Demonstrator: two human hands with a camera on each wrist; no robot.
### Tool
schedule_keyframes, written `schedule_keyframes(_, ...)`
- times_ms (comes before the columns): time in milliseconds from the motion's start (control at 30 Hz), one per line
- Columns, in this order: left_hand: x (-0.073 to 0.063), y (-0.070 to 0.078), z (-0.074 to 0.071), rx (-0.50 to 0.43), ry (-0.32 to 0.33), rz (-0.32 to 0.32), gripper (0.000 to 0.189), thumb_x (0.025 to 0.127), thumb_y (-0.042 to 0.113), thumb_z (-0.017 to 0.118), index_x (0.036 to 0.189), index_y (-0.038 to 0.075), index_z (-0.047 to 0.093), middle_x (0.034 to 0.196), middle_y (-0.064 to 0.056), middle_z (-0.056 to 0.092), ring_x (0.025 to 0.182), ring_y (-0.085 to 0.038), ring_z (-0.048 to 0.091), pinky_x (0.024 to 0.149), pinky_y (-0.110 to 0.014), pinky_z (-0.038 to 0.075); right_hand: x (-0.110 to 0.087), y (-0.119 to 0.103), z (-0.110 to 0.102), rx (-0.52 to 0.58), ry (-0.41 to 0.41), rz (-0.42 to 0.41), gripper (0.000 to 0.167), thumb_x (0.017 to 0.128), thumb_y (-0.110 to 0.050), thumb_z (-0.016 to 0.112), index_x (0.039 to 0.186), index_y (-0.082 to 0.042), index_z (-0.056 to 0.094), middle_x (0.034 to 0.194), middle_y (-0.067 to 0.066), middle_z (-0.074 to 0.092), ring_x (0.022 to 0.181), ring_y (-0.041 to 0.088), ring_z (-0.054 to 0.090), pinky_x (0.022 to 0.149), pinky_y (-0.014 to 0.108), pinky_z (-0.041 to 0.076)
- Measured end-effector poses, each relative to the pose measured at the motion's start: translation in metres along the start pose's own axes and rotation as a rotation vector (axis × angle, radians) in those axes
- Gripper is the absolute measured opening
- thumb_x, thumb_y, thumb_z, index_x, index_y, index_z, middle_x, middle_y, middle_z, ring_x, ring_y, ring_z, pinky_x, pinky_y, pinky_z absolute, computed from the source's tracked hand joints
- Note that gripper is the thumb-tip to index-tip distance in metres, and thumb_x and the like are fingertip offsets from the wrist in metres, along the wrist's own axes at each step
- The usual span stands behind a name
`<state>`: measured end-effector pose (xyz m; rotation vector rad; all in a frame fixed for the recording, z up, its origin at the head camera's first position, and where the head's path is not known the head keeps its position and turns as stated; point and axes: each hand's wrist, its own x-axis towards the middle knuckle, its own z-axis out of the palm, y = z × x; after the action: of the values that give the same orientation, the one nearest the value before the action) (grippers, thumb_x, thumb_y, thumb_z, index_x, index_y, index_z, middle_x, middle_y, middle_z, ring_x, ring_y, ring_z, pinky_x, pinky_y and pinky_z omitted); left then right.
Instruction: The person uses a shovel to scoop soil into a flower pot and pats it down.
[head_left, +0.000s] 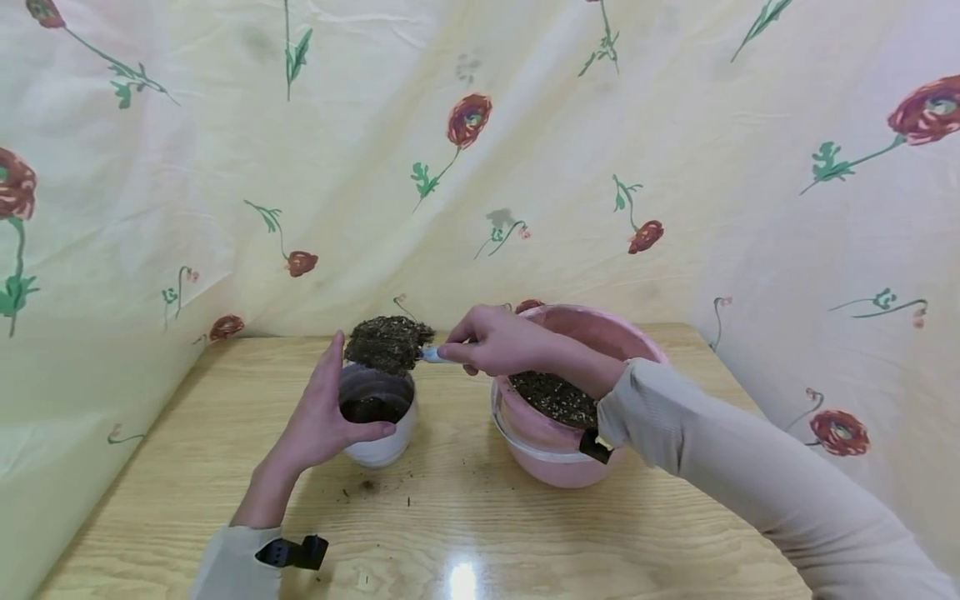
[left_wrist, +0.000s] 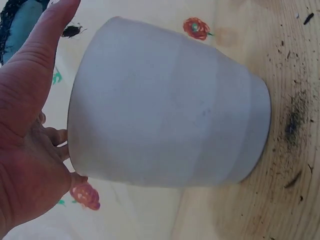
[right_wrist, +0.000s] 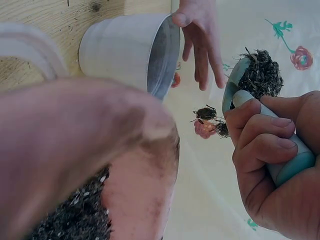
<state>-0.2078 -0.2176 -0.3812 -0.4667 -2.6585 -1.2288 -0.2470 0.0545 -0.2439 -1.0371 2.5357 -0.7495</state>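
My right hand point(head_left: 502, 340) grips the pale blue-green handle of a small garden trowel point(right_wrist: 230, 95), fingers curled round it. Dark soil point(head_left: 387, 343) is heaped on the blade, held above the far rim of a white flower pot point(head_left: 381, 448). In the right wrist view, small loose soil clumps point(right_wrist: 205, 114) hang in the air below the blade. My left hand point(head_left: 318, 421) is spread at the left of the pot's mouth, thumb at the near rim and fingers stretched out straight. Some dark soil point(head_left: 371, 408) lies inside the upright pot.
A large pink tub point(head_left: 558, 471) with a pale handle point(head_left: 536, 450) stands to the right, holding dark soil point(head_left: 551, 396) under my right forearm. Soil crumbs point(head_left: 367, 485) are scattered on the wooden table point(head_left: 450, 533). Behind hangs a flower-patterned cloth point(head_left: 360, 167).
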Motion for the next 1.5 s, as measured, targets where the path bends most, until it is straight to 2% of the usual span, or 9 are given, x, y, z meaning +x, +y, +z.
schedule_keyframes(200, -0.003, -0.008, -0.001, -0.001, 0.007, -0.024, 0.138, 0.060, 0.053, 0.088, 0.153, 0.031, -0.011, 0.161, -0.010, -0.002, 0.145, -0.038, 0.008, 0.107, -0.065, 0.020, 0.012, -0.006, 0.005, 0.016, -0.025, 0.017, 0.032, 0.100, -0.026, 0.053, 0.077, -0.012, 0.071, 0.057, -0.003, 0.054, 0.045, 0.009, 0.037, 0.051, 0.023, 0.035)
schedule_keyframes(333, -0.005, -0.014, 0.000, -0.006, 0.019, -0.029, 0.139, 0.060, 0.050, 0.088, 0.154, 0.025, -0.011, 0.161, -0.012, -0.002, 0.145, -0.037, 0.006, 0.108, -0.064, 0.019, 0.019, -0.006, 0.008, 0.040, -0.051, 0.026, 0.033, 0.100, -0.025, 0.052, 0.075, -0.010, 0.070, 0.056, -0.002, 0.054, 0.045, 0.009, 0.041, 0.051, 0.023, 0.037)
schedule_keyframes(533, -0.008, -0.021, 0.002, -0.035, 0.008, -0.068, 0.137, 0.063, 0.048, 0.088, 0.154, 0.022, -0.011, 0.161, -0.013, -0.004, 0.145, -0.039, 0.005, 0.108, -0.065, 0.019, 0.026, -0.006, 0.012, 0.031, -0.067, 0.044, 0.029, 0.100, -0.024, 0.053, 0.086, -0.009, 0.073, 0.056, -0.002, 0.057, 0.045, 0.009, 0.044, 0.050, 0.023, 0.039)
schedule_keyframes(700, -0.008, -0.023, 0.004, -0.053, -0.014, -0.112, 0.136, 0.065, 0.050, 0.086, 0.154, 0.021, -0.012, 0.160, -0.016, -0.002, 0.145, -0.040, 0.007, 0.108, -0.064, 0.021, 0.033, -0.006, 0.016, 0.017, -0.088, 0.069, 0.034, 0.100, -0.027, 0.053, 0.073, -0.011, 0.068, 0.055, -0.002, 0.055, 0.043, 0.010, 0.043, 0.046, 0.024, 0.038)
schedule_keyframes(900, -0.009, -0.024, 0.005, -0.077, -0.031, -0.156, 0.136, 0.066, 0.050, 0.085, 0.153, 0.021, -0.014, 0.160, -0.017, -0.001, 0.145, -0.040, 0.007, 0.108, -0.063, 0.021, 0.042, -0.006, 0.023, 0.030, -0.135, 0.087, 0.037, 0.099, -0.027, 0.054, 0.067, -0.012, 0.065, 0.053, -0.003, 0.052, 0.040, 0.009, 0.037, 0.042, 0.024, 0.033)
schedule_keyframes(1067, -0.009, -0.025, 0.006, -0.109, -0.025, -0.149, 0.136, 0.066, 0.048, 0.086, 0.153, 0.024, -0.016, 0.161, -0.011, 0.000, 0.145, -0.037, 0.005, 0.110, -0.061, 0.018, 0.044, -0.007, 0.027, 0.001, -0.185, 0.125, 0.042, 0.099, -0.027, 0.054, 0.060, -0.012, 0.060, 0.050, -0.003, 0.048, 0.039, 0.010, 0.031, 0.041, 0.024, 0.029)
schedule_keyframes(1267, -0.008, -0.027, 0.007, -0.101, -0.005, -0.120, 0.137, 0.065, 0.036, 0.090, 0.154, 0.020, -0.014, 0.160, -0.016, 0.007, 0.142, -0.043, 0.017, 0.108, -0.063, 0.023, 0.048, -0.010, 0.034, -0.085, -0.253, 0.139, 0.053, 0.099, -0.026, 0.054, 0.049, -0.016, 0.045, 0.045, -0.004, 0.039, 0.037, 0.009, 0.026, 0.040, 0.024, 0.025)
schedule_keyframes(1367, -0.009, -0.027, 0.007, -0.100, -0.005, -0.119, 0.137, 0.065, 0.038, 0.089, 0.154, 0.020, -0.013, 0.160, -0.016, 0.008, 0.141, -0.043, 0.019, 0.107, -0.062, 0.025, 0.051, -0.014, 0.036, -0.128, -0.284, 0.141, 0.056, 0.099, -0.025, 0.055, 0.046, -0.017, 0.040, 0.044, -0.004, 0.034, 0.036, 0.009, 0.024, 0.041, 0.025, 0.024)
schedule_keyframes(1500, -0.010, -0.028, 0.007, -0.109, -0.011, -0.124, 0.136, 0.066, 0.039, 0.089, 0.154, 0.021, -0.014, 0.160, -0.015, 0.007, 0.141, -0.042, 0.019, 0.107, -0.062, 0.025, 0.057, -0.021, 0.037, -0.167, -0.330, 0.175, 0.056, 0.099, -0.024, 0.055, 0.045, -0.016, 0.040, 0.044, -0.004, 0.033, 0.037, 0.009, 0.023, 0.041, 0.025, 0.024)
